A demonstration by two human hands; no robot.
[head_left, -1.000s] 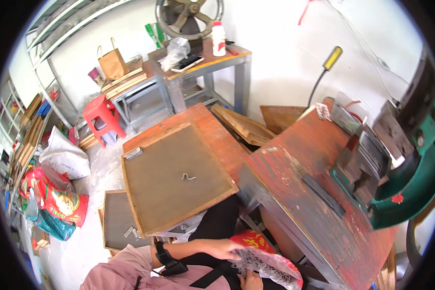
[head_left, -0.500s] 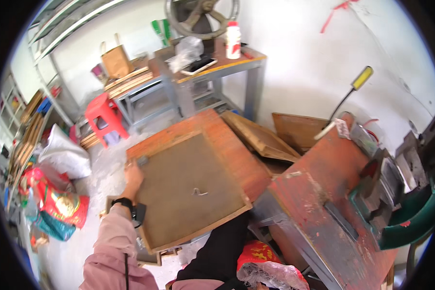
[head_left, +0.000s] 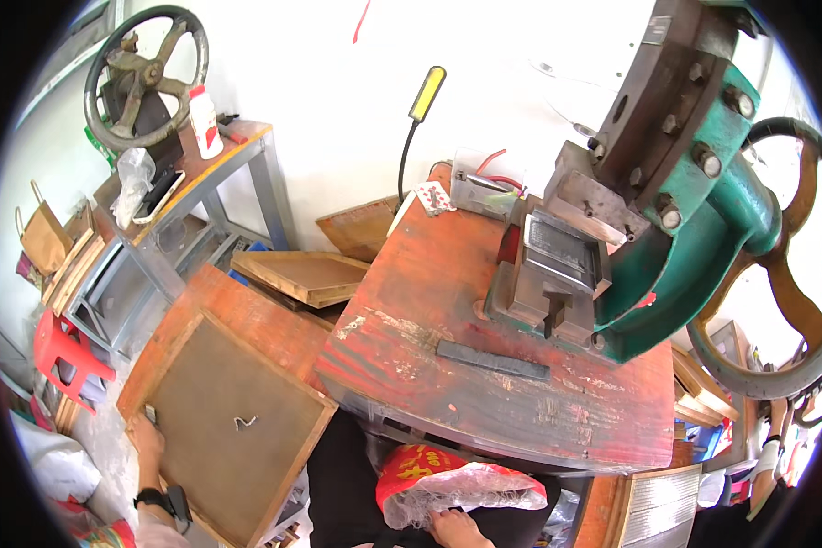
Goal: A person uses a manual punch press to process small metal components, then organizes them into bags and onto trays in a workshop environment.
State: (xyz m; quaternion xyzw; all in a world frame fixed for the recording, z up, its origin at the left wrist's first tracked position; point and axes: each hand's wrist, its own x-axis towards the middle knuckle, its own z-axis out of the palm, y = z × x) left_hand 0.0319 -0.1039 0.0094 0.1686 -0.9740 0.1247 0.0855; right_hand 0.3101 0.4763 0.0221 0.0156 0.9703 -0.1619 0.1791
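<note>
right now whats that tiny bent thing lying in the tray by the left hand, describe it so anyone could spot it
Start at the red worn workbench; left of it lies a wooden-framed mesh tray, its outer edge gripped by the left hand. Near the middle of the mesh lies the small bent metal piece, pale and zigzag-shaped, the only loose thing on the mesh.

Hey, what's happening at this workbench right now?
A person sits at a worn red table that carries a green press. Their left hand grips the edge of a wooden-framed mesh tray beside the table; a small bent metal piece lies on the mesh. Their right hand holds a red-printed plastic bag in their lap.
</note>
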